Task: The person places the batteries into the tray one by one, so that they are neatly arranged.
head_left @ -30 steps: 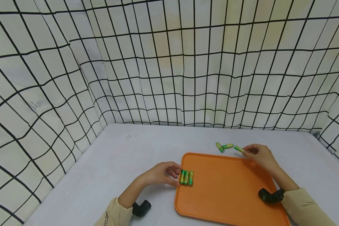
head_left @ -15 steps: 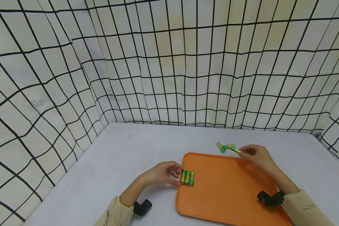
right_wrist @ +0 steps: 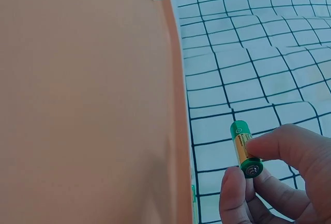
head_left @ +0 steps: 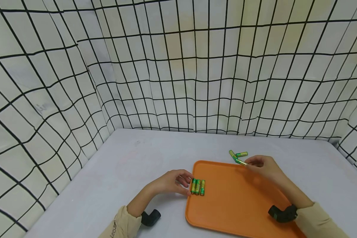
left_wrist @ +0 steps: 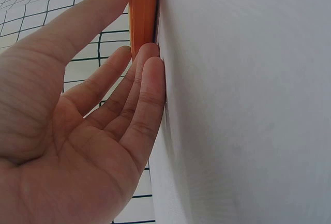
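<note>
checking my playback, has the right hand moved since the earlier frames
Yes, the right hand has shifted left against the orange tray in the head view.

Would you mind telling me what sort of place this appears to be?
Probably a set-up work booth, perhaps for recording: a white table is enclosed by a white backdrop with black grid lines, and an orange tray bears three batteries in a row.

This looks like a little lab booth, with black netting [head_left: 207,80] and white walls [head_left: 177,70] at nine, twelve and three o'clock around a white worktop [head_left: 154,148].
</note>
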`<state>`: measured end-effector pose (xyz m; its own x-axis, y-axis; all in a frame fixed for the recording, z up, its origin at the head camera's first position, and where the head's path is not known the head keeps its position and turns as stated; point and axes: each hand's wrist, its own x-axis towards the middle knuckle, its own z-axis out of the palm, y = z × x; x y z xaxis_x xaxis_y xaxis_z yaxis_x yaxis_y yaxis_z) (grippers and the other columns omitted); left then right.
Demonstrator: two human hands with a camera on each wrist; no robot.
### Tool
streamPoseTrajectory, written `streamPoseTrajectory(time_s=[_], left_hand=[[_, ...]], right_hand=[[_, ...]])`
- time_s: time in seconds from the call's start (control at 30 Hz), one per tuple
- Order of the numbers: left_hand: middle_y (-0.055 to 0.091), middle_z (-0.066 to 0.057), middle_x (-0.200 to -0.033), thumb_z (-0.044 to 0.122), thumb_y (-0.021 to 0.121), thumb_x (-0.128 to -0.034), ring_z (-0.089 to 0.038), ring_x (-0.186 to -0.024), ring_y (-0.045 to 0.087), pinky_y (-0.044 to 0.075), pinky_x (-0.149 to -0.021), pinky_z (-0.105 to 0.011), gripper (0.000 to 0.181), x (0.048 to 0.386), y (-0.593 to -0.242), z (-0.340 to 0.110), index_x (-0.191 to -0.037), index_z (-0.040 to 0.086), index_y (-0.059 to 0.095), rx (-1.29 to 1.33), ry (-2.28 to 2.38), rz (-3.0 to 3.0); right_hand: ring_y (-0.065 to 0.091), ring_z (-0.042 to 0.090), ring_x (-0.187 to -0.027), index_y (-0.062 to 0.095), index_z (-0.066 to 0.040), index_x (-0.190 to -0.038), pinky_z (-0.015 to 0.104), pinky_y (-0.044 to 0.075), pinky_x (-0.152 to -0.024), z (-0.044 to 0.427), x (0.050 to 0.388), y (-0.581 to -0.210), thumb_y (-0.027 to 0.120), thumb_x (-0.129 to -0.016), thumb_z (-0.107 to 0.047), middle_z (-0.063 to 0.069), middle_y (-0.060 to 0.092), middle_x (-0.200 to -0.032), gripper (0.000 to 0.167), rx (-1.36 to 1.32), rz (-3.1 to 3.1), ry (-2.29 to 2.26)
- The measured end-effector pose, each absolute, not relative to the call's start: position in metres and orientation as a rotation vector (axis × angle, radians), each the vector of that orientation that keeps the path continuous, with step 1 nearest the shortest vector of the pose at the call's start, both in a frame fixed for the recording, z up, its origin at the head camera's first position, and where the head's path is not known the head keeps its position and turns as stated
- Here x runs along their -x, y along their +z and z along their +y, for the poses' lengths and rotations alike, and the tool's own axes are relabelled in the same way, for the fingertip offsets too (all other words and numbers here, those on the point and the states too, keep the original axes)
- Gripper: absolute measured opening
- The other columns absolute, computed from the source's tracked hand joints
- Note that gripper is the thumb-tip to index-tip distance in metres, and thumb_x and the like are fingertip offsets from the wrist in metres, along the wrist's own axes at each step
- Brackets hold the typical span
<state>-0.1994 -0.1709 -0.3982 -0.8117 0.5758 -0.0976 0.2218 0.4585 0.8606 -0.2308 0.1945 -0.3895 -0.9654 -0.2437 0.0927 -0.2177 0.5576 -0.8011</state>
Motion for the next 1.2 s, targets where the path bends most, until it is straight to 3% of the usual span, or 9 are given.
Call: streamPoseTrajectory(time_s=[0.3, 1.2], left_hand=[[0.063, -0.008, -0.107, 0.009, 0.080, -0.0803, -0.017, -0.096, 0.061, 0.049, -0.079, -0.019, 0.049, 0.201, -0.400, -0.171, -0.124, 0.002, 0.060, -0.681, 1.283, 2.346], [0.061, -0.006, -0.106, 0.009, 0.080, -0.0799, -0.016, -0.095, 0.060, 0.050, -0.080, -0.020, 0.048, 0.201, -0.402, -0.171, -0.124, 0.002, 0.060, -0.667, 1.298, 2.333]], right_hand=[[0.061, 0.014, -0.079, 0.067, 0.007, -0.107, 0.024, 0.050, -0.066, 0.182, 0.224, -0.393, 0.070, -0.090, -0.012, 0.007, 0.067, -0.090, 0.026, 0.419, 2.675, -1.432], [0.062, 0.016, -0.081, 0.069, 0.004, -0.103, 0.026, 0.052, -0.067, 0.148, 0.216, -0.399, 0.071, -0.089, -0.012, 0.006, 0.069, -0.093, 0.022, 0.511, 2.595, -1.365]])
